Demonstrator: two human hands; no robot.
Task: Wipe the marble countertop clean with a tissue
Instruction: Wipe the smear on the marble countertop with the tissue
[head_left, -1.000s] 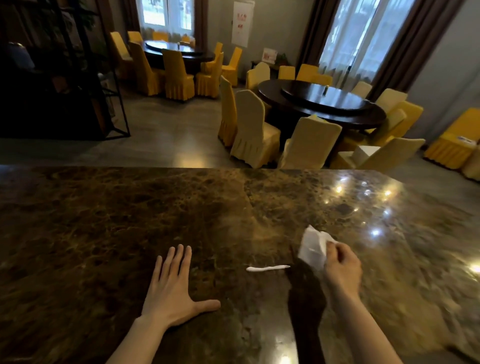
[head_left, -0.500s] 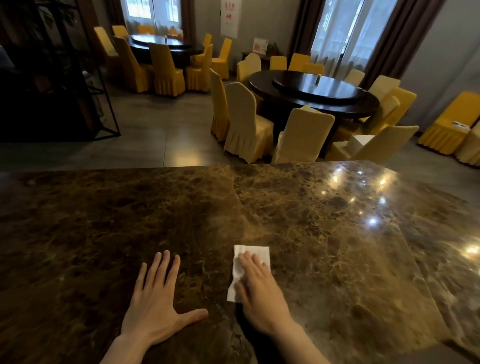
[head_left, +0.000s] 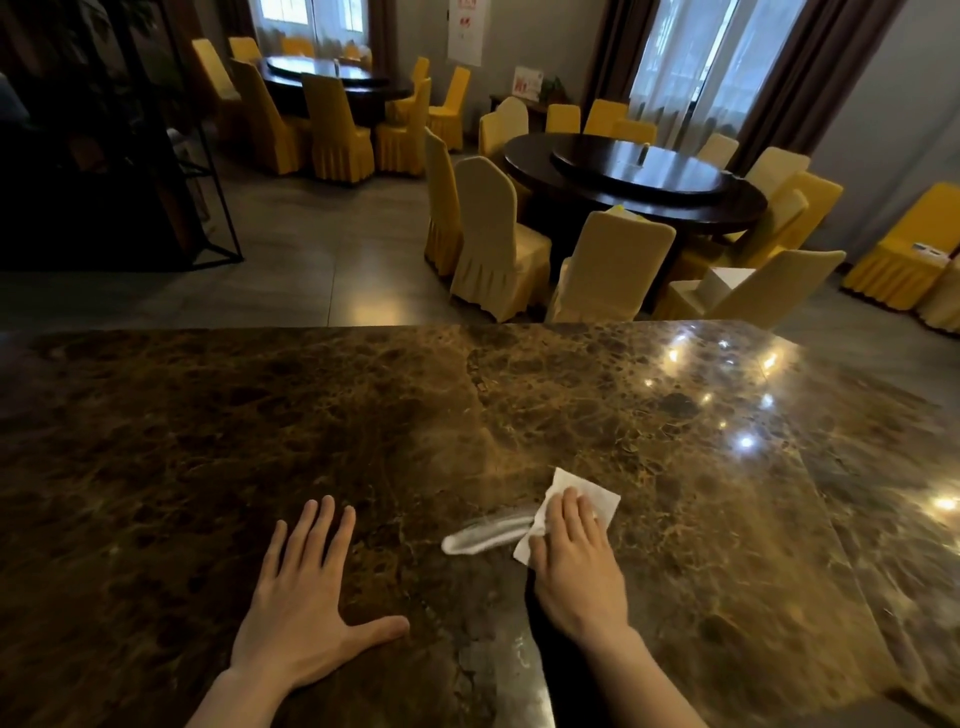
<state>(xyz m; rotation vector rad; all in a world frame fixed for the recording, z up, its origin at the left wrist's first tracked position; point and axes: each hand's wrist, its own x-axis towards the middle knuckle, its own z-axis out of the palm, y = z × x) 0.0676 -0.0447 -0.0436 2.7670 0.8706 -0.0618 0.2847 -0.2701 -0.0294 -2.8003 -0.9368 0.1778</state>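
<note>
A dark brown marble countertop (head_left: 260, 441) fills the lower half of the view. My right hand (head_left: 574, 566) lies flat on a white tissue (head_left: 597, 496), pressing it onto the marble right of centre. A smeared white streak (head_left: 480, 538) trails left from the tissue's edge. My left hand (head_left: 306, 608) rests palm down on the marble to the left, fingers spread, holding nothing.
Beyond the counter's far edge (head_left: 363, 328) is a dining room: a round dark table (head_left: 639, 182) ringed by yellow covered chairs (head_left: 493, 239), a second such table (head_left: 332, 78) at the back left, and a black metal shelf (head_left: 197, 171) on the left.
My right hand brought the tissue down onto the white line of paste, then slid it to the right, smearing the line into a streak. My left hand stayed flat.
</note>
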